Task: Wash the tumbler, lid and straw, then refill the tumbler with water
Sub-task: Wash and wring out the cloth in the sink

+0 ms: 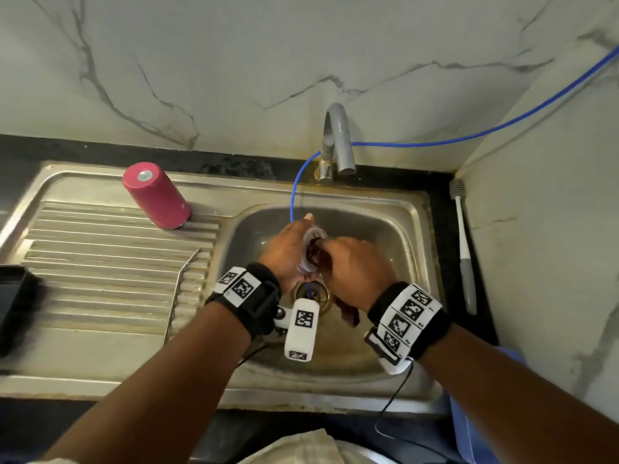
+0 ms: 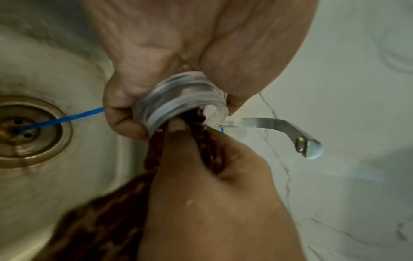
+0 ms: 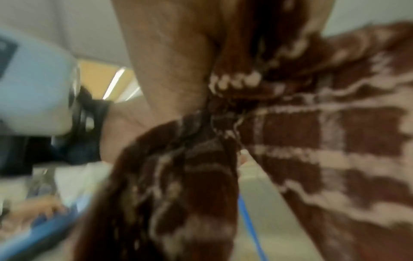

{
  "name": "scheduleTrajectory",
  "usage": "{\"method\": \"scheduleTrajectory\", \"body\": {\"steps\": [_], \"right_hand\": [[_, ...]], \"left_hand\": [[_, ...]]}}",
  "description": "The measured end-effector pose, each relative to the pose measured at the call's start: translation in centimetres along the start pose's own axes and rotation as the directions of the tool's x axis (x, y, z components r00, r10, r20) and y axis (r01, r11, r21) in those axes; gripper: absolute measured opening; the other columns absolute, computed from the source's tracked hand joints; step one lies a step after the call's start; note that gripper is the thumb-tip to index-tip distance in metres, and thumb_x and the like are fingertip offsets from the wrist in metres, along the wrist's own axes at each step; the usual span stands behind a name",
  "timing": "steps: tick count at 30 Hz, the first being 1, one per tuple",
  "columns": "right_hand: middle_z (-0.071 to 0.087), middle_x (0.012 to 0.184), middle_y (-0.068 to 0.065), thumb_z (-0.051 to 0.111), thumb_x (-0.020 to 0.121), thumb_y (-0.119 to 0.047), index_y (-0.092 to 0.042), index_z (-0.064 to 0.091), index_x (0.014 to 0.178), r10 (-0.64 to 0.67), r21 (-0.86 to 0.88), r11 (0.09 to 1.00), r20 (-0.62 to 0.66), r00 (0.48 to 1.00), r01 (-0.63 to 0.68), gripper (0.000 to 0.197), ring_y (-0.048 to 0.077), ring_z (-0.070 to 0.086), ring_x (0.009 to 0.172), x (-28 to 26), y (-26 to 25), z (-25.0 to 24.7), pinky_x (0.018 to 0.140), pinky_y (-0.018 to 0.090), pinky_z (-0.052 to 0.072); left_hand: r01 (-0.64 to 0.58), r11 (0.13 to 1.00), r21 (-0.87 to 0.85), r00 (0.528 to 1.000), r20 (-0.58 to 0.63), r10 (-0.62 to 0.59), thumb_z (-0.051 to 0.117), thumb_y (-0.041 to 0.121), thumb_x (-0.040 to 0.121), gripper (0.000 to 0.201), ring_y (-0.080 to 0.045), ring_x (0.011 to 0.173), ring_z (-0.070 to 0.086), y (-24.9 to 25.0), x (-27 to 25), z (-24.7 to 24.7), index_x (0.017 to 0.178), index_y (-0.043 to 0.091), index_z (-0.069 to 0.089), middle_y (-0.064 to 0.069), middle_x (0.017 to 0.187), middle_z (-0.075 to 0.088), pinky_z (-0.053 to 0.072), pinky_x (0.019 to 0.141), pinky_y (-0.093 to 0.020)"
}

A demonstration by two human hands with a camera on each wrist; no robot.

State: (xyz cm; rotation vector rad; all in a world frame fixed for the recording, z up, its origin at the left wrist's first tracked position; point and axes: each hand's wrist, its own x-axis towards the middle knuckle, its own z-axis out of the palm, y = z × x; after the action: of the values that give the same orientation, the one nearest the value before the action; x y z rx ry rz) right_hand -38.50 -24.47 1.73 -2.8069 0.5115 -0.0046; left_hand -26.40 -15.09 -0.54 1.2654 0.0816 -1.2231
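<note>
Over the sink basin (image 1: 395, 236) my left hand (image 1: 286, 252) grips the clear threaded lid (image 1: 313, 234), its open side turned toward my right hand. My right hand (image 1: 348, 259) pinches a brown checked cloth (image 1: 348, 313) and pushes a finger with the cloth into the lid (image 2: 178, 102). The rest of the cloth (image 3: 335, 132) hangs below my right palm. The pink tumbler (image 1: 155, 195) stands upside down on the drainboard at the back left. A thin bent metal straw (image 1: 181, 283) lies on the drainboard beside the basin.
The grey faucet (image 1: 338, 139) arches over the back of the basin, and a blue hose (image 1: 469, 137) runs from the wall down into the drain (image 1: 313, 293). A long grey-and-white brush (image 1: 464, 249) lies on the right counter. A black object (image 1: 13, 303) sits at the left edge.
</note>
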Motion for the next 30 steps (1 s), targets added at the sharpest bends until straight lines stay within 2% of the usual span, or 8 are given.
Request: {"method": "scheduleTrajectory", "body": {"steps": [3,6,10,11,13,16,23,30], "right_hand": [[0.073,0.085,-0.006,0.066,0.096,-0.03,-0.027,0.072,0.093,0.08,0.34,0.929,0.195,0.978,-0.144,0.007,0.014,0.07,0.078,1.1,-1.0,-0.7,0.066,0.026,0.047],[0.076,0.086,-0.009,0.066,0.103,-0.025,-0.027,0.076,0.094,0.049,0.691,0.662,0.345,0.937,-0.289,0.014,-0.003,0.07,0.075,1.2,-1.1,-1.5,0.071,0.015,0.052],[0.081,0.107,0.006,0.068,0.101,-0.036,-0.019,0.079,0.111,0.074,0.898,0.211,0.378,0.923,-0.385,0.023,0.023,0.077,0.1,-0.1,-0.6,-0.6,0.096,0.04,0.059],[0.081,0.104,0.003,0.068,0.101,-0.038,-0.02,0.08,0.109,0.141,0.918,0.25,0.28,0.95,-0.308,0.023,0.023,0.077,0.1,-0.3,-0.5,-0.2,0.096,0.042,0.059],[0.08,0.096,-0.007,0.064,0.104,-0.035,-0.026,0.079,0.109,0.225,0.819,0.568,-0.065,0.972,-0.076,0.018,0.011,0.075,0.091,-0.9,-0.6,0.3,0.085,0.033,0.058],[0.069,0.095,-0.006,0.051,0.102,-0.042,-0.026,0.069,0.132,-0.041,0.266,0.956,-0.306,0.951,0.127,0.039,0.019,0.068,0.076,-1.3,-0.2,0.8,0.066,0.041,0.057],[0.069,0.096,0.006,0.08,0.084,-0.028,-0.016,0.071,0.126,-0.282,-0.171,0.957,-0.337,0.898,0.236,0.045,0.031,0.062,0.056,-0.3,-0.2,-0.1,0.052,0.034,0.047],[0.067,0.088,-0.003,0.061,0.099,-0.03,-0.023,0.067,0.106,0.081,-0.047,0.995,-0.07,0.994,-0.085,0.012,0.024,0.066,0.072,0.1,-3.8,-2.3,0.06,0.031,0.042]], "left_hand": [[-0.083,0.996,0.015,0.995,-0.057,0.084,0.057,0.044,0.105,0.03,-0.024,0.073,0.068,-0.4,0.3,-0.3,0.104,0.016,0.067,-0.014,0.088,0.068,0.054,0.062,-0.035],[-0.121,0.99,0.074,0.991,-0.043,0.124,0.061,0.052,0.099,0.035,-0.023,0.077,0.066,-0.3,-0.3,-1.6,0.106,0.019,0.071,-0.012,0.092,0.069,0.053,0.067,-0.034],[-0.112,0.994,-0.009,0.992,0.051,0.112,0.058,0.056,0.097,0.051,-0.028,0.093,0.067,1.2,-1.0,-2.7,0.127,0.016,0.065,-0.017,0.111,0.068,0.057,0.073,-0.038],[-0.11,0.993,-0.033,0.992,0.053,0.112,0.054,0.054,0.1,0.049,-0.029,0.096,0.066,1.6,-1.1,-2.8,0.128,0.015,0.064,-0.018,0.114,0.067,0.057,0.074,-0.039],[-0.096,0.992,-0.08,0.994,0.046,0.1,0.049,0.054,0.102,0.049,-0.03,0.102,0.063,2.2,-1.3,-3.0,0.125,0.014,0.065,-0.018,0.118,0.066,0.055,0.079,-0.041],[-0.046,0.989,-0.143,0.996,0.064,0.055,0.045,0.054,0.103,0.049,-0.028,0.099,0.065,2.4,-1.5,-2.9,0.121,0.014,0.065,-0.016,0.118,0.066,0.056,0.082,-0.042],[0.029,0.994,-0.105,0.989,0.146,-0.013,0.04,0.047,0.106,0.043,-0.019,0.076,0.069,1.2,-2.7,-0.6,0.097,0.016,0.069,-0.01,0.087,0.07,0.058,0.066,-0.033],[-0.094,0.991,-0.092,0.992,0.073,0.101,0.048,0.041,0.101,0.029,-0.016,0.069,0.063,1.0,-2.1,-0.1,0.091,0.02,0.065,-0.006,0.081,0.063,0.051,0.054,-0.025]]}}
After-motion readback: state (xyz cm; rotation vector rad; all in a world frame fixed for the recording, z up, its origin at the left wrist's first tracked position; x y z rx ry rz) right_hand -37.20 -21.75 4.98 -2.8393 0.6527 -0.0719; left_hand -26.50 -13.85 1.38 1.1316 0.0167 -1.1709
